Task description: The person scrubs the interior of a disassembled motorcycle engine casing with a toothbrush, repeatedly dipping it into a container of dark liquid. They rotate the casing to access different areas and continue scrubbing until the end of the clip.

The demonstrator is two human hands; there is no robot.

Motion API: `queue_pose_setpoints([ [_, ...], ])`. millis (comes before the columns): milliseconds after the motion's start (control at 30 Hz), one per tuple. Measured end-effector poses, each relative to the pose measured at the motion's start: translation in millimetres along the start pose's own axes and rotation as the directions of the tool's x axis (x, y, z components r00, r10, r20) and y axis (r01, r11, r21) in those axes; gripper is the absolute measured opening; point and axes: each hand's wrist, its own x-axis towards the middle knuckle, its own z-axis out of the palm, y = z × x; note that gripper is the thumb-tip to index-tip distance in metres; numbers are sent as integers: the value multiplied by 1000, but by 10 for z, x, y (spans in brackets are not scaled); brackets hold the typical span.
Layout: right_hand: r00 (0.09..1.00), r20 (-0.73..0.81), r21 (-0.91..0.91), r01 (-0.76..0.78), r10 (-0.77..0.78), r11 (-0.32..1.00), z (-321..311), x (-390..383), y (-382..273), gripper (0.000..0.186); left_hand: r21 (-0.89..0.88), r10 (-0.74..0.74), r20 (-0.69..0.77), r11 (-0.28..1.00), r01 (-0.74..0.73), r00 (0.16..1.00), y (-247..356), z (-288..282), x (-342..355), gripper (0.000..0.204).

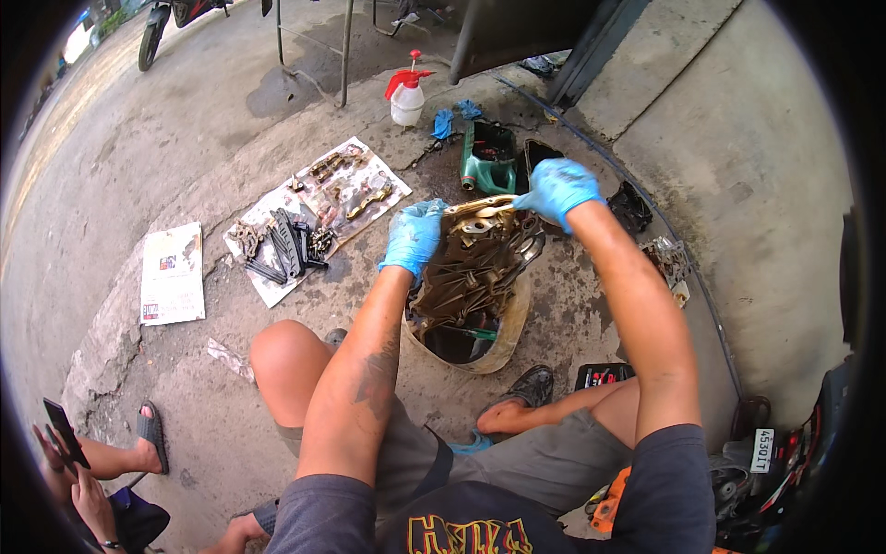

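Note:
A large, grimy metal engine casing (466, 277) with ribs and dark brown oil on it is held tilted over a pale round tub (519, 334). My left hand (415, 235), in a blue glove, is closed on its upper left edge. My right hand (561, 189), also gloved, is closed at its upper right. A pale, slim piece (499, 211) runs from those fingers across the casing's top; its kind is unclear. Dark liquid (452, 343) and a green item (482, 333) show inside the tub.
Oily metal parts lie on paper sheets (277, 291) to the left. Beyond the tub are a cut-open green jug (489, 164), a red-and-white spray bottle (406, 100) and crumpled blue gloves (443, 125). A motorcycle (784, 480) stands lower right; another person's hand (89, 503) is lower left near a phone.

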Motion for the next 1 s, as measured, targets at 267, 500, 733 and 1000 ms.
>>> queue_pose_setpoints([
  [267,992,116,114,-70,56,991,125,-193,-35,47,-61,-69,31,996,70,997,116,-11,-128,42],
  [500,926,-261,-474,125,-275,872,-170,-252,26,30,-48,-21,-16,999,20,1000,246,128,-352,39],
  [733,938,-34,-365,309,-344,878,-455,-484,54,32,-97,53,5,994,-52,999,415,196,-674,32],
  [1000,981,165,39,95,-100,995,287,-1175,293,46,-34,58,39,998,-57,998,412,333,-830,31],
])
